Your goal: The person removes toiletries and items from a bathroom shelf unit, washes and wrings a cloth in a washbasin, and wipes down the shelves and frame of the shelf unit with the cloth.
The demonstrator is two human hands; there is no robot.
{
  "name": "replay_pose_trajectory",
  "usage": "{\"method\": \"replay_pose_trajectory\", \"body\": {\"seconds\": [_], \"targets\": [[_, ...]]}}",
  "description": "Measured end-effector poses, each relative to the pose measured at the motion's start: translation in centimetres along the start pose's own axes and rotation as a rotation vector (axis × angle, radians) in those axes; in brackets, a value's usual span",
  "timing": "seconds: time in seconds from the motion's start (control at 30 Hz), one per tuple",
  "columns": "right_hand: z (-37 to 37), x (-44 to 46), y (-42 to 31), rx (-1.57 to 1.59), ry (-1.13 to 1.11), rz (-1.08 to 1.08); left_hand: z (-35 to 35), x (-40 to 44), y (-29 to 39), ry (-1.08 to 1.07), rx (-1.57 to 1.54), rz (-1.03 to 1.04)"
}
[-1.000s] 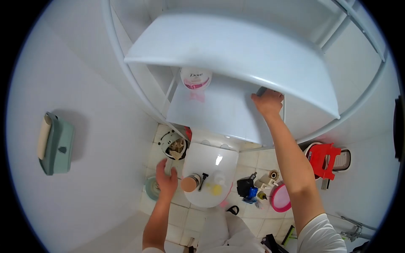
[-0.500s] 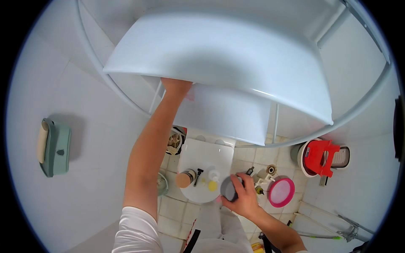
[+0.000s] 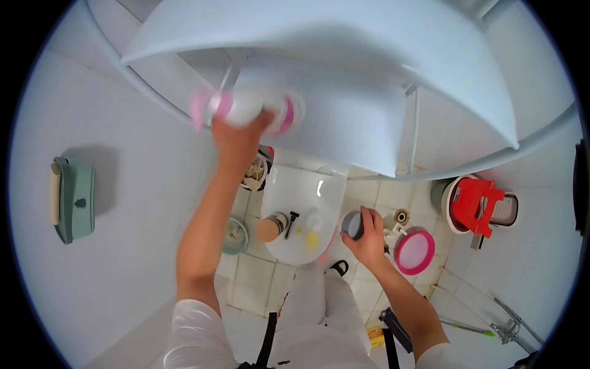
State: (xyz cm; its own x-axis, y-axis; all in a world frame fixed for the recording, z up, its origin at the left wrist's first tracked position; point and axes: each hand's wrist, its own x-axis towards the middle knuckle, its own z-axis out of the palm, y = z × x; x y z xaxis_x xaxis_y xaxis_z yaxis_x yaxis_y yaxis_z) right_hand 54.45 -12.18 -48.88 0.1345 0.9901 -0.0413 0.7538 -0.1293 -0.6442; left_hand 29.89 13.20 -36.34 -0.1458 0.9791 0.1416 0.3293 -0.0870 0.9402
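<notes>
My left hand [image 3: 239, 138] is closed around a white bottle [image 3: 249, 104] with a pink top and a pink band, tipped on its side and smeared by motion. It is in front of the lower white shelf [image 3: 332, 111]. Low on the right, my right hand [image 3: 367, 242] grips a round container with a grey top [image 3: 353, 225], just beside the white toilet lid [image 3: 301, 187]. On that lid are a jar with a tan top [image 3: 270, 227], a black razor [image 3: 292, 225] and a small clear-and-yellow item [image 3: 313, 237] whose kind I cannot make out.
An upper white shelf [image 3: 319, 24] overhangs the lower one. Bottles and a pink basin [image 3: 415, 253] stand on the tiled floor at right, near a red plastic stool [image 3: 473, 206]. A green bucket [image 3: 235, 237] and a bin [image 3: 255, 172] are at left. A green box [image 3: 75, 202] hangs on the wall.
My left hand has come out from behind the upper shelf, bringing the white bottle with it toward the left. My right hand has shifted slightly right and up with the grey-topped container.
</notes>
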Motion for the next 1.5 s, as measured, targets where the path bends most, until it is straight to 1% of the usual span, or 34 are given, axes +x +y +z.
{"method": "replay_pose_trajectory", "body": {"seconds": [0.03, 0.07, 0.1, 0.13, 0.17, 0.2, 0.23, 0.27, 0.33, 0.4, 0.47, 0.5, 0.6, 0.63, 0.67, 0.73, 0.83, 0.93, 1.03, 1.07, 1.13, 1.17, 1.2, 1.23, 1.27, 1.33, 1.37, 1.4, 1.43, 1.5], "targets": [[1.3, 0.8, 0.8, 0.009, -0.005, 0.001, -1.5, -3.8, 0.3, -0.008, -0.051, -0.071], [2.9, 1.6, 1.7, 0.016, -0.010, 0.009, -3.4, -7.1, -0.8, -0.078, -0.078, -0.063], [4.7, 2.1, 2.7, 0.022, -0.021, 0.018, -4.3, -9.8, -0.8, -0.119, -0.013, 0.061], [6.8, 2.7, 3.9, 0.027, -0.032, 0.025, -4.5, -12.7, -2.8, -0.097, -0.139, -0.080], [9.1, 3.4, 5.4, 0.016, -0.051, 0.045, -4.3, -15.2, -6.1, -0.104, -0.087, -0.165], [11.8, 4.3, 7.0, 0.006, -0.071, 0.061, -2.9, -16.3, -7.8, -0.105, -0.043, -0.206], [14.2, 4.9, 8.3, -0.003, -0.088, 0.081, -1.2, -17.3, -9.4, -0.112, 0.001, -0.245], [16.2, 5.6, 9.4, -0.025, -0.091, 0.082, 0.6, -18.4, -13.4, -0.135, 0.147, -0.282], [19.7, 6.9, 10.9, -0.063, -0.096, 0.085, 3.7, -19.4, -20.1, -0.137, 0.277, -0.273], [22.1, 7.6, 11.5, -0.071, -0.128, 0.134, 6.5, -19.6, -24.1, -0.094, 0.236, -0.190], [23.8, 7.9, 11.9, -0.090, -0.173, 0.178, 7.9, -20.1, -27.7, -0.130, 0.274, -0.206], [24.5, 7.9, 12.0, -0.104, -0.205, 0.195, 8.6, -20.5, -29.1, -0.147, 0.295, -0.217], [25.8, 7.5, 12.2, -0.117, -0.259, 0.206, 9.5, -22.0, -31.9, -0.129, 0.421, 0.001], [26.2, 7.4, 12.2, -0.112, -0.269, 0.201, 9.4, -22.3, -32.2, -0.166, 0.368, -0.097], [26.2, 7.4, 12.5, -0.074, -0.278, 0.166, 9.4, -22.4, -33.1, -0.194, 0.354, -0.126], [26.4, 7.2, 13.4, -0.013, -0.251, 0.078, 9.3, -22.8, -34.4, -0.185, 0.275, -0.118], [24.5, 6.0, 13.0, -0.060, -0.241, 0.121, 9.1, -23.5, -34.8, -0.202, 0.308, -0.146], [22.8, 3.1, 15.0, 0.044, -0.126, 0.031, 9.2, -24.1, -35.3, -0.226, 0.290, -0.156], [18.8, -1.6, 14.7, 0.008, -0.089, 0.193, 8.9, -25.1, -36.1, -0.210, 0.227, -0.141], [18.1, -3.5, 16.1, 0.062, -0.078, 0.199, 8.5, -25.4, -35.5, -0.206, 0.238, -0.148], [14.4, -6.9, 15.2, 0.069, -0.081, 0.238, 8.8, -25.2, -33.8, -0.197, 0.242, -0.139], [13.0, -8.6, 15.3, 0.099, -0.110, 0.300, 8.3, -24.8, -31.6, -0.254, 0.249, -0.215], [11.3, -11.0, 15.9, 0.128, -0.124, 0.365, 8.4, -25.5, -30.8, -0.290, 0.284, -0.319], [10.1, -15.4, 18.4, 0.074, -0.052, 0.233, 8.4, -25.9, -30.6, -0.326, 0.321, -0.390], [8.0, -16.2, 16.6, 0.230, -0.054, 0.406, 7.5, -25.3, -31.0, -0.330, 0.378, -0.454], [5.8, -19.2, 16.8, 0.217, -0.040, 0.557, 6.2, -25.9, -30.2, -0.268, 0.485, -0.399], [4.8, -20.8, 17.0, 0.213, -0.033, 0.632, 5.2, -25.3, -29.1, -0.323, 0.507, -0.433], [3.7, -22.0, 16.7, 0.136, -0.028, 0.663, 4.5, -26.0, -27.8, -0.393, 0.521, -0.484], [3.7, -24.6, 18.8, 0.019, 0.041, 0.530, 4.2, -26.8, -27.1, -0.337, 0.567, -0.433], [1.9, -26.8, 17.2, 0.058, 0.017, 0.672, 4.6, -27.5, -28.2, -0.287, 0.629, -0.283]]}}
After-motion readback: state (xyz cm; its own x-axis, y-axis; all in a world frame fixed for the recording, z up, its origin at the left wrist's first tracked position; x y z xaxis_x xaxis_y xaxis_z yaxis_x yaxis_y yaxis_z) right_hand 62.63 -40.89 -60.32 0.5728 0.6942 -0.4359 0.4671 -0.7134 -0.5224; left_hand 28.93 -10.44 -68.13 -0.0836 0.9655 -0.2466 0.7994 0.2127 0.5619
